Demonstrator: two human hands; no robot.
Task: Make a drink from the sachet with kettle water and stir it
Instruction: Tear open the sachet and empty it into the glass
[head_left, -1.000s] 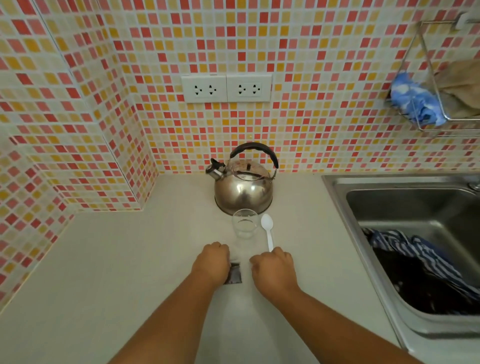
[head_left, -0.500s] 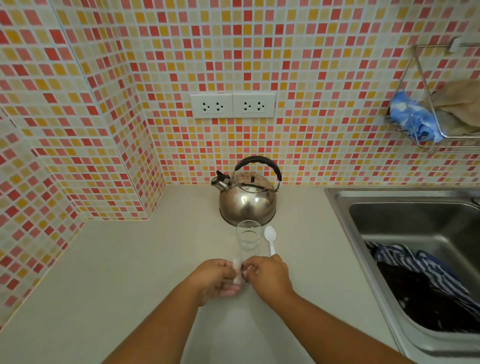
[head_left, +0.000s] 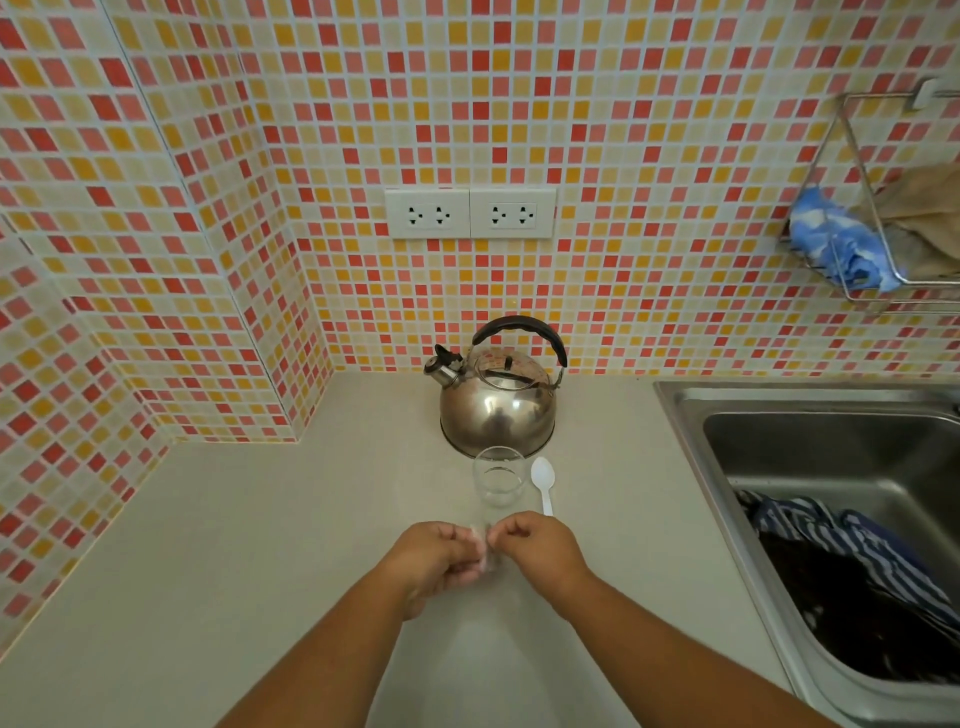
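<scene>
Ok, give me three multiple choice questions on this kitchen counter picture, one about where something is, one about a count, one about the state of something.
1. Where does the white plastic spoon lie?
A. In the steel sink
B. On the counter, right of the clear glass tumbler
C. Inside the tumbler

2. How many wall socket plates are above the round steel kettle?
A. One
B. Two
C. Four

3. What state is the tumbler in?
A. Upright and empty
B. Full of dark drink
C. Tipped on its side

Answers: 1 B, the spoon rests on the bare counter beside the tumbler. 2 B, two white plates sit side by side. 3 A, it stands upright with nothing in it, while the left hand and right hand pinch the small sachet between them.
</scene>
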